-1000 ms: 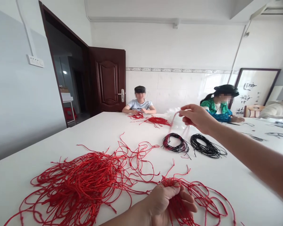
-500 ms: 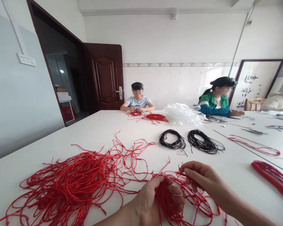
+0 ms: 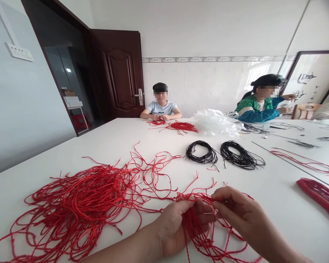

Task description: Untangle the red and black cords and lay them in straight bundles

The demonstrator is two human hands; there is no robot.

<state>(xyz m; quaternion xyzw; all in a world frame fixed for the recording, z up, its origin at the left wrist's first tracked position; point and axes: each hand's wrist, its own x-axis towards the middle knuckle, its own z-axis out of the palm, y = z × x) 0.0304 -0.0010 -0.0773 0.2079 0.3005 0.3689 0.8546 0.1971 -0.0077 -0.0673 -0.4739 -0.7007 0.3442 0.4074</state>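
We see a bundle of thin red cords (image 3: 194,223) lying across the palm of the left hand (image 3: 175,228), low in the middle of the view and just above the near edge of the white desk (image 3: 120,140). The cords are bright red, twisted and string-fine, gathered tight where the thumb and fingers close over them and spreading into loose loops below the hand. The left grip is clenched around this bundle. The right hand (image 3: 238,215) comes in from the right, and its grip pinches the strands at the bundle's far end with thumb and forefinger; we cannot tell how many strands it has. The bundle's long axis runs from its gathered head, which points away from us toward the middle of the desk, back toward us and slightly to the right, where the loops trail onto the desk. A few short free ends stick up and outward from the head. Just left of the hands a large loose tangle of red cords (image 3: 79,204) sprawls over the desk, some of its strands reaching the bundle. Further out lie two black cord coils (image 3: 202,156) side by side, well apart from the hands, and beyond them a white plastic heap (image 3: 216,122). More red loops (image 3: 318,193) lie at the right edge.
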